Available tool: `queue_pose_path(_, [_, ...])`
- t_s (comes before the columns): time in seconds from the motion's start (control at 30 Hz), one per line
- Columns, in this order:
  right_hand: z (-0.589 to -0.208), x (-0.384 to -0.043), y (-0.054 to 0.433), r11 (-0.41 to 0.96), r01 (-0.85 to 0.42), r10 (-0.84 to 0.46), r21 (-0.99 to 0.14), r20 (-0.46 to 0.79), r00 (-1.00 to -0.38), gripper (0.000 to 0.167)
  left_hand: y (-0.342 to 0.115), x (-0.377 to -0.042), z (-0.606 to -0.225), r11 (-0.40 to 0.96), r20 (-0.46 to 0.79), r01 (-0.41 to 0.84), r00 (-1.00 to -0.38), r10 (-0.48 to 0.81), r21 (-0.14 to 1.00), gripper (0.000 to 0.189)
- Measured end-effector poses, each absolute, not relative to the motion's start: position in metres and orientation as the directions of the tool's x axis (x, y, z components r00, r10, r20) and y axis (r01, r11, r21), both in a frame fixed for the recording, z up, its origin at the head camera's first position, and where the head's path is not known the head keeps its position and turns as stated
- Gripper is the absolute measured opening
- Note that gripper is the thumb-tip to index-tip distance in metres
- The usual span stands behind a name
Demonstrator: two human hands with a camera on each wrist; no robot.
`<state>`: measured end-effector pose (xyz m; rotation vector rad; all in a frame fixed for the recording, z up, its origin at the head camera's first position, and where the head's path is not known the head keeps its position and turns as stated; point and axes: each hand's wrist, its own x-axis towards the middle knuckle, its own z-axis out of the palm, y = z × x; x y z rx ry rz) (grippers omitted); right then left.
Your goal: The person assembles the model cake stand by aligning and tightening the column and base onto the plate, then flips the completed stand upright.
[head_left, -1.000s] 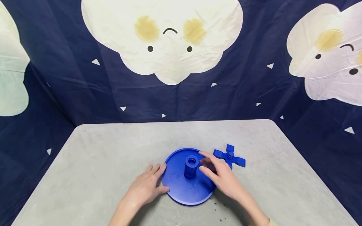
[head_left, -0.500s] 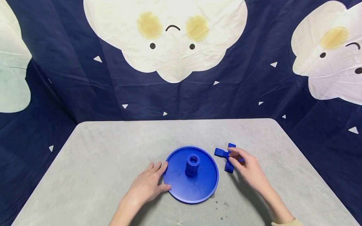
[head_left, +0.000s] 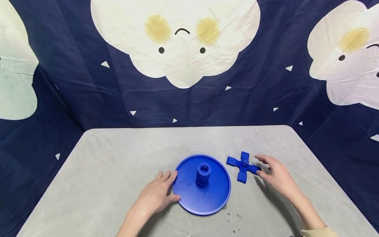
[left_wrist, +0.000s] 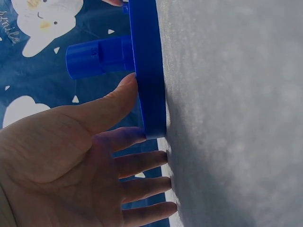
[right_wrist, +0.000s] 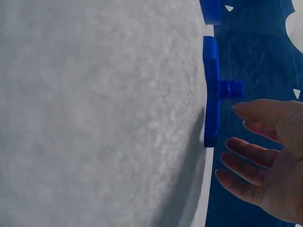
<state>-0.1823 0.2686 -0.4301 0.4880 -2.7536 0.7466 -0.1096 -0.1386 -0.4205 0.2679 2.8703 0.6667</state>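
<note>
A round blue plate (head_left: 189,200) with a raised rim lies on the table, and a hollow blue post (head_left: 202,176) stands upright in its middle. My left hand (head_left: 155,194) rests at the plate's left edge; in the left wrist view its thumb and index fingertip touch the rim and the other fingers are spread. To the right of the plate, a blue four-armed cross piece (head_left: 243,168) lies flat with a short threaded stub (right_wrist: 231,89) pointing up. My right hand (head_left: 279,176) hovers just right of the cross piece, fingers loosely bent, holding nothing.
The grey table (head_left: 118,154) has rounded far corners. Behind and beside it hangs a dark blue cloth (head_left: 160,102) printed with clouds. Small dark specks (head_left: 234,222) lie on the table in front of the plate.
My right hand has moved right from beside the post, over the cross piece, to its right side. The cross piece is uncovered now. My left hand has stayed at the plate's edge.
</note>
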Motion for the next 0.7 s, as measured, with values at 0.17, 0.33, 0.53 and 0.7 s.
queue_pose_path(0.17, [-0.434,-0.187,0.272,0.83,-0.322,-0.255,-0.455,0.203,-0.945,0.053,-0.138,-0.109,-0.419,0.883,-0.135,0.133,-0.967,0.215,0.451,0.082])
queue_pose_path(0.33, [-0.437,-0.192,0.271,0.85,-0.288,-0.257,-0.441,0.129,-0.958,0.049,-0.138,-0.109,-0.419,0.881,-0.124,0.139,-0.968,0.217,0.453,0.083])
queue_pose_path(0.53, [-0.439,-0.199,0.271,0.861,-0.286,-0.265,-0.421,0.107,-0.958,0.032,-0.137,-0.108,-0.42,0.88,-0.132,0.132,-0.968,0.213,0.457,0.082])
queue_pose_path(0.7, [-0.44,-0.202,0.271,0.865,-0.296,-0.274,-0.405,0.113,-0.955,0.022,-0.138,-0.108,-0.421,0.88,-0.144,0.124,-0.967,0.211,0.459,0.081])
